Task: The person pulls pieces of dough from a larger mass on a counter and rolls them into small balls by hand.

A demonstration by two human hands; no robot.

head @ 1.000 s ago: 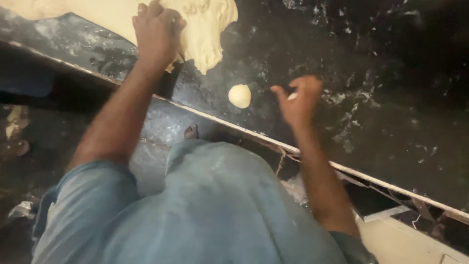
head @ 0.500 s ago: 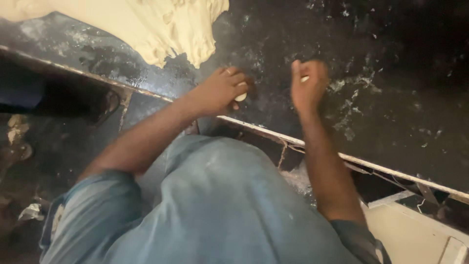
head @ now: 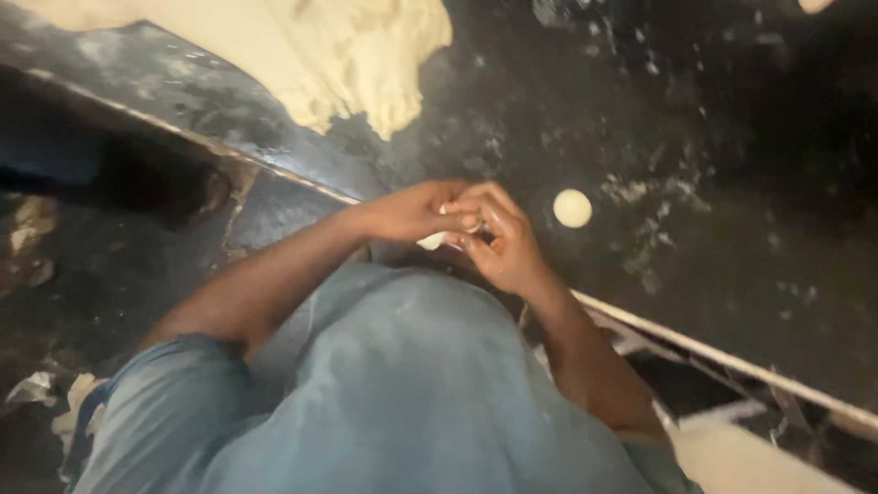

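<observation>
Hands have come together at the edge of the dark flour-dusted bench (head: 732,274): the left hand (head: 412,212) has left the large pale dough mass (head: 366,55), and the right hand (head: 503,242) meets it, fingers of both pinching a small pale dough piece (head: 432,241). A finished round dough ball (head: 572,208) now lies just beside them.

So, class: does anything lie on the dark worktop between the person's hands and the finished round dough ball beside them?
Nothing visible. The small round pale dough ball sits alone on the dark flour-dusted worktop, just beyond the right hand, with only bare surface between them.
</observation>
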